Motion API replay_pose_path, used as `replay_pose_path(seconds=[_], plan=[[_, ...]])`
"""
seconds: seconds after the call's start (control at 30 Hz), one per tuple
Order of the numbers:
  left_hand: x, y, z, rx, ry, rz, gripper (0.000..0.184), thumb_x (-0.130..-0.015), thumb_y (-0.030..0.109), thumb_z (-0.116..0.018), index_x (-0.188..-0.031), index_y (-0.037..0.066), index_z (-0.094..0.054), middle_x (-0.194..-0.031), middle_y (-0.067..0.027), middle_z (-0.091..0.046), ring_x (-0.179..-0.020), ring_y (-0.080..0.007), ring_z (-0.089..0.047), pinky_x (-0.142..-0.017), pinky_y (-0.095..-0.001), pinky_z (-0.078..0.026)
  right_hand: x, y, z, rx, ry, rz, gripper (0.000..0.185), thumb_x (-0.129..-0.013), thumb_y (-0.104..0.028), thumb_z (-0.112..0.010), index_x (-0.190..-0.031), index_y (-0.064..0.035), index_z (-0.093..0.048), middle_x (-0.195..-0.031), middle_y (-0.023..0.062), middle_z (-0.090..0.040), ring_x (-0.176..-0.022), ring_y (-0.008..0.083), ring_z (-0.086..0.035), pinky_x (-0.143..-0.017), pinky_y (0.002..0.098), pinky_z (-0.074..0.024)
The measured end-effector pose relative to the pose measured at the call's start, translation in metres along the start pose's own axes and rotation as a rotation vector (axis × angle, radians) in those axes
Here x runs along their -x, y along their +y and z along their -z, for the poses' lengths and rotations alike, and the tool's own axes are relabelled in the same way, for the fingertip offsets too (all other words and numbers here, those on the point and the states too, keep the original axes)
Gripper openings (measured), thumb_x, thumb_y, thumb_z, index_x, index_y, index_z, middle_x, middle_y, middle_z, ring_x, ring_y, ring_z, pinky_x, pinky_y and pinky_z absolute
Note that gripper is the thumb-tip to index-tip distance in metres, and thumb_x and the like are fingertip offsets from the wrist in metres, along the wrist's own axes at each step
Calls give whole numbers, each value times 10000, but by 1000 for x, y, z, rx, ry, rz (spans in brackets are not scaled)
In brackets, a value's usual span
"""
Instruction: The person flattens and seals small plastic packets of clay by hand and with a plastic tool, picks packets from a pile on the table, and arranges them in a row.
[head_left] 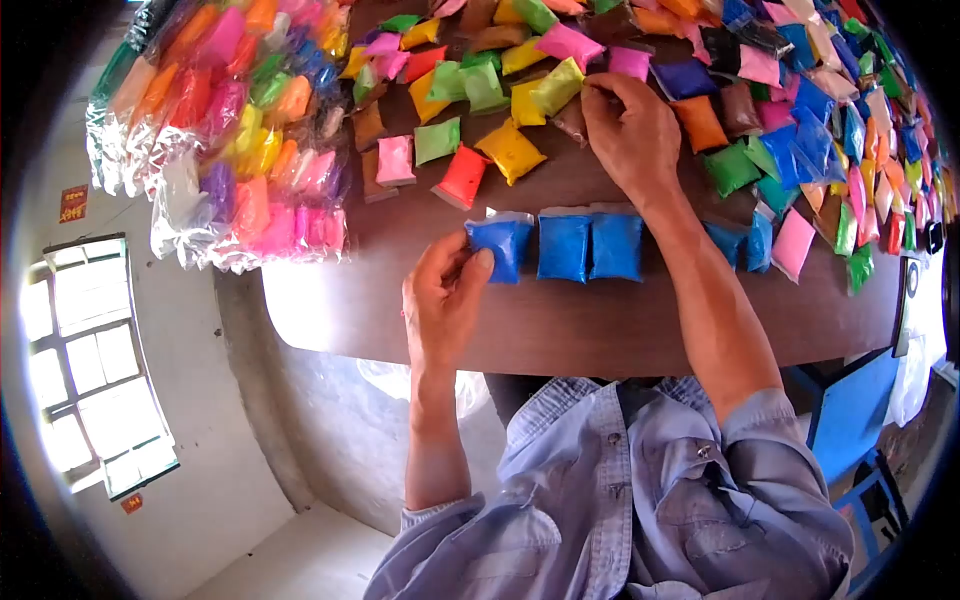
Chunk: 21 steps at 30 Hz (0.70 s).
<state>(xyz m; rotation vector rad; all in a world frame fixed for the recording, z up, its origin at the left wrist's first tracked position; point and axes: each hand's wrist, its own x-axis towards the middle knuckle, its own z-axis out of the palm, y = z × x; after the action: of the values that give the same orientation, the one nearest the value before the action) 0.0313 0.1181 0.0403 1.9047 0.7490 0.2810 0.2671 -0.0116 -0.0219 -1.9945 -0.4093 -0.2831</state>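
My left hand [445, 290] pinches a small blue packet [501, 246], clear plastic around a soft, clay-like filling, by its left edge between thumb and fingers. Right of it, two more blue packets [590, 246] lie side by side on the brown table. Farther out, my right hand [635, 135] is curled with its fingertips closed at the right end of a yellow-green packet [557, 88]. Close to that hand are a yellow packet [512, 152], an orange packet [699, 123] and a pink packet [570, 46].
Many bagged packets in mixed colours [250, 150] are heaped at the table's left. Loose packets spread over the back and the right side, among them a pink one [793, 244] near the front right. The brown tabletop [600, 330] has a curved front edge; a blue panel [850, 415] stands beyond it.
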Motion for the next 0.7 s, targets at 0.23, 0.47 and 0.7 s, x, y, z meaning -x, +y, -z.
replay_pose_path(seconds=[0.23, 0.47, 0.7], plan=[[-4, -25, 12, -112, 108, -73, 325, -977, 162, -771, -1256, 5, -716, -1091, -40, -714, -940, -113, -659, -819, -268, -551, 1, -4, -1, 69, 15, 48, 119, -887, -202, -698, -928, -97, -735, -928, 164, -736, -837, 378, -726, -743, 503, -585], [-24, 92, -46, 126, -113, -147, 395, -1000, 151, -733, -1327, -50, -639, -1086, -87, -727, -911, -111, -668, -745, -266, -568, 4, -5, -2, -84, 93, 17, 99, -856, -163, -711, -922, -98, -743, -900, 130, -712, -830, 374, -718, -697, 475, -568], [-64, 169, -154, 239, -396, -404, 417, -1004, 152, -732, -1337, -72, -617, -1124, -120, -734, -991, -148, -686, -847, -292, -575, 6, -16, 10, -1555, 28, -408, 89, -952, -124, -717, -1006, -149, -652, -905, 7, -600, -849, 139, -615, -744, 346, -494]])
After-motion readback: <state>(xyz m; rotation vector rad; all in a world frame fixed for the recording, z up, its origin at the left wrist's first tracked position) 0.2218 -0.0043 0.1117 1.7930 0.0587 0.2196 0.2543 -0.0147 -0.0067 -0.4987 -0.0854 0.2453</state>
